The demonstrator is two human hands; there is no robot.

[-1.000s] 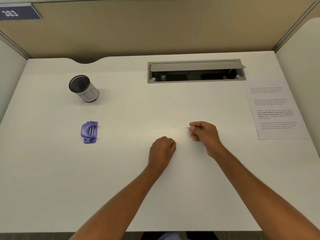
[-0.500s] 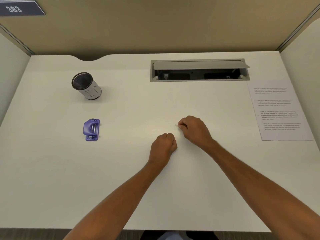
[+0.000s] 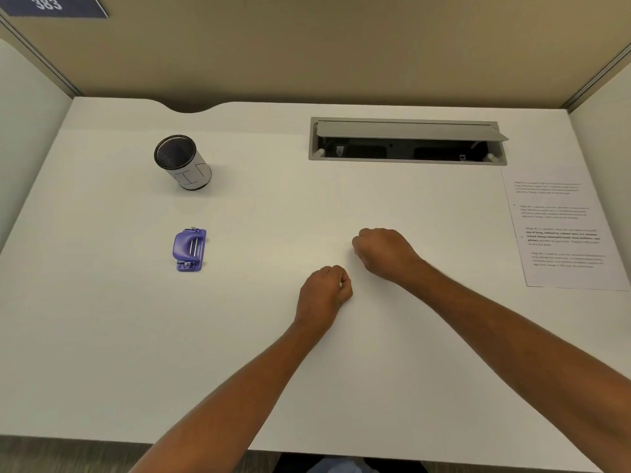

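My left hand [image 3: 324,293] rests on the white desk [image 3: 102,336] near its middle, with the fingers curled into a fist. Nothing shows inside it. My right hand [image 3: 384,252] lies just to the right and a little farther back, also curled, its fingertips pointing down at the desk top. I cannot see anything between those fingers. A purple hole punch [image 3: 190,249] lies well to the left of both hands. A black mesh pen cup [image 3: 181,162] with a white paper wrap stands behind it and looks empty.
A printed sheet of paper [image 3: 563,233] lies at the desk's right edge. A grey cable tray [image 3: 408,141] with its lid raised is set into the desk at the back. Partition walls close off the back and both sides.
My right hand has slid left and turned its fingertips down to the desk, ending close to my left hand. My left hand has stayed put.
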